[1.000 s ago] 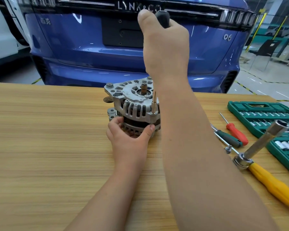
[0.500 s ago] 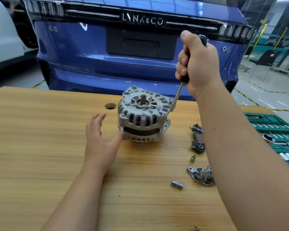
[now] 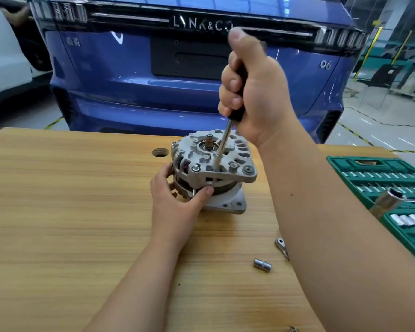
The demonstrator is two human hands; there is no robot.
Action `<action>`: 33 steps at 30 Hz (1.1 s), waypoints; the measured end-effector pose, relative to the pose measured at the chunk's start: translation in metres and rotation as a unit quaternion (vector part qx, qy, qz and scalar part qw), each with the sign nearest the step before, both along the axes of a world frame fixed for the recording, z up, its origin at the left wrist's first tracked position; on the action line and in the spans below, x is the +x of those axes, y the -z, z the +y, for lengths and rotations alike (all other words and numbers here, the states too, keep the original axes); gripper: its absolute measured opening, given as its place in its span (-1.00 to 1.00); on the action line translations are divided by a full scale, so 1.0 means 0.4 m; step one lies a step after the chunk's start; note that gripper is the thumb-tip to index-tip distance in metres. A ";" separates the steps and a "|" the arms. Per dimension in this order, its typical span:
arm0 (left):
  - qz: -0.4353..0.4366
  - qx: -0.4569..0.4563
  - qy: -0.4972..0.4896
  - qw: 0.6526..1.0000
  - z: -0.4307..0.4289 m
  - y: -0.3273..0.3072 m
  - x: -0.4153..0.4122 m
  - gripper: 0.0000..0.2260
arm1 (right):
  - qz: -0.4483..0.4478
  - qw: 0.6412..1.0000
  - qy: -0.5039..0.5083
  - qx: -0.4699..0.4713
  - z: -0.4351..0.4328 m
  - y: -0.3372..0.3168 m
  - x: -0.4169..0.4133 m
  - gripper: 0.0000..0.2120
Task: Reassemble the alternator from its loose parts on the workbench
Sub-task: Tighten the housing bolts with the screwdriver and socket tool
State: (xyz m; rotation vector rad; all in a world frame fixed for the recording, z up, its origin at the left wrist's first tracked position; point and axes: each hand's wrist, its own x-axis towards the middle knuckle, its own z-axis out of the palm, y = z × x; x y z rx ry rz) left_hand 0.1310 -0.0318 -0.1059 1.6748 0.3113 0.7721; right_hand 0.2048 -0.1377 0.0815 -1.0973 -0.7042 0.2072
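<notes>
While the alternator stands shaft-up near the middle of the workbench, the head view shows the right hand fisted round a black-handled driver whose shank runs down to the top housing, and the left hand gripping the body's side to steady it. Housing-fastener stage, by my reading; the next move wants the tip seated square before turning. Tip and fastener head unclear; the right forearm covers the bench beyond a loose socket and cuts off a small bracket.

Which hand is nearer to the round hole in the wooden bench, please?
Left. The left hand grips the side of the alternator, just on the near side of the hole. The right hand is raised above the alternator, farther right, gripping the screwdriver.
</notes>
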 end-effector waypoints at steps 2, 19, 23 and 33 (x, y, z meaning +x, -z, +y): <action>0.002 0.011 -0.028 1.000 -0.007 -0.004 0.002 -0.24 | 0.017 0.999 -0.015 0.032 -0.004 -0.005 -0.003 -0.65; 0.034 0.047 -0.047 0.997 -0.022 -0.004 0.000 -0.23 | 0.058 0.997 0.031 0.052 -0.005 0.005 -0.009 -0.61; 0.041 0.066 -0.054 0.996 -0.023 -0.004 0.000 -0.23 | 0.034 0.999 0.043 -0.003 0.011 -0.009 -0.014 -0.65; -0.074 0.190 -0.084 0.975 -0.046 -0.151 -0.009 -0.66 | -0.105 0.976 0.122 -0.145 -0.028 0.004 -0.053 -0.93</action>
